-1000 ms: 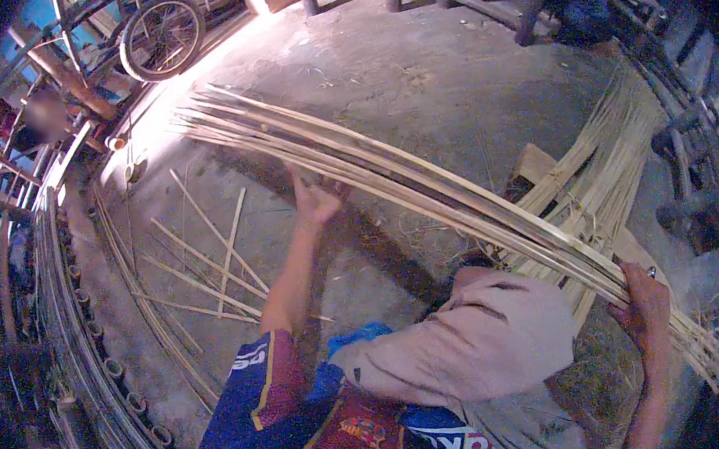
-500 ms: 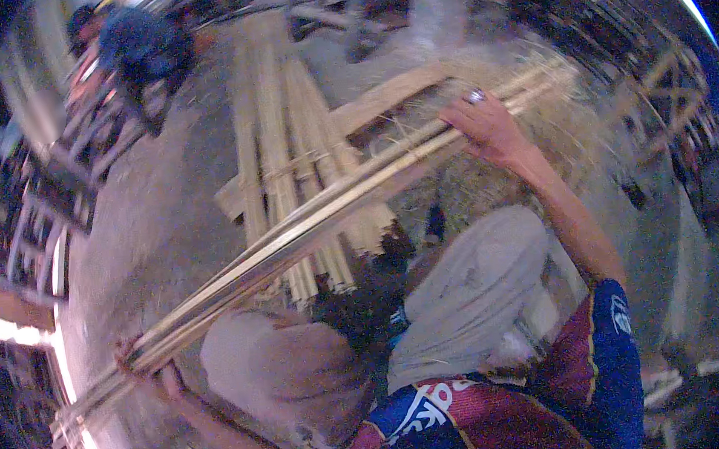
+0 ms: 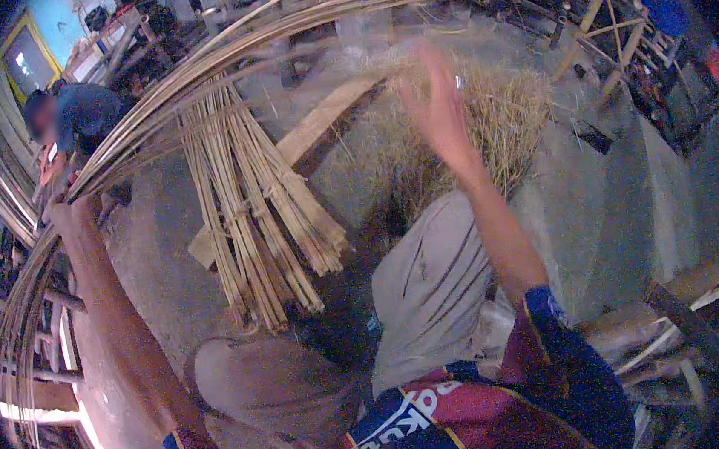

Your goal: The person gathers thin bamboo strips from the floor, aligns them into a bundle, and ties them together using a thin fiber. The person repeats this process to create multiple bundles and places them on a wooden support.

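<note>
Biggest thing first: that long fan of thin pale strips (image 3: 125,134) is up in the air, arcing from the left over past the plank's far end, tail drooping on the other side of the grip. I'd guess light, springy, whippy at the ends, dry rather than slippery, and single strips could snap or splinter. I'd grab near the middle, plus a second grip further along to tame the flop. Next, the straw heap (image 3: 508,117) on the floor (image 3: 145,269), then shorter stick bundles (image 3: 246,200) across the plank (image 3: 329,116), nearer its lower-left end. Hands: left (image 3: 68,216) wrapped round the strips; right (image 3: 441,106) blurry, but looks loose and empty.
</note>
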Available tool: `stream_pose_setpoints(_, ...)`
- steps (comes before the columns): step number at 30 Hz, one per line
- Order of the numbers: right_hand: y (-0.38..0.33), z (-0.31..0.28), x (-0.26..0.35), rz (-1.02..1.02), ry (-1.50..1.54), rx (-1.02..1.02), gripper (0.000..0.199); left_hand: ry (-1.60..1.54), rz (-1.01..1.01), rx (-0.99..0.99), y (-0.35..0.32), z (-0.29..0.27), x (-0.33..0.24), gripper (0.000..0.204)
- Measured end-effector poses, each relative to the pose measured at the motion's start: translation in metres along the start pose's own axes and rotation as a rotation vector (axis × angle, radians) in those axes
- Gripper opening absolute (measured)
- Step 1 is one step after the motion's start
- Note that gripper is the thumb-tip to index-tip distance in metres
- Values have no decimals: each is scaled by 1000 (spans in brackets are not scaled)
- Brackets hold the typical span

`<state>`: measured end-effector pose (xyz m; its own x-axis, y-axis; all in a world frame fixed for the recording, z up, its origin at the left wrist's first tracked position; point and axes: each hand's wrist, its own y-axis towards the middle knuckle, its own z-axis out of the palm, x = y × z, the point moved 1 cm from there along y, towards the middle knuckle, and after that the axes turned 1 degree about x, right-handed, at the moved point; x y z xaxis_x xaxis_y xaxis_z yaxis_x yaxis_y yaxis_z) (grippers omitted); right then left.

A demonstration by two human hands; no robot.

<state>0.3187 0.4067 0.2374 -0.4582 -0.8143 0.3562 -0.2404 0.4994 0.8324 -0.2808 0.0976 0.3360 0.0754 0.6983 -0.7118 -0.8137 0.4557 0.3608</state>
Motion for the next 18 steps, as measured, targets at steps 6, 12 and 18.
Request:
stream_pose_setpoints(6,-46,-11,-76,477,190,218,39,800,580,131,5,40,34,23)
stream_pose_setpoints(12,-56,-17,-121,461,218,94,38,219,378,-14,-3,37,40,36)
stream_pose_setpoints(18,-35,-24,-78,433,348,257,32,126,283,-96,-15,14,14,35)
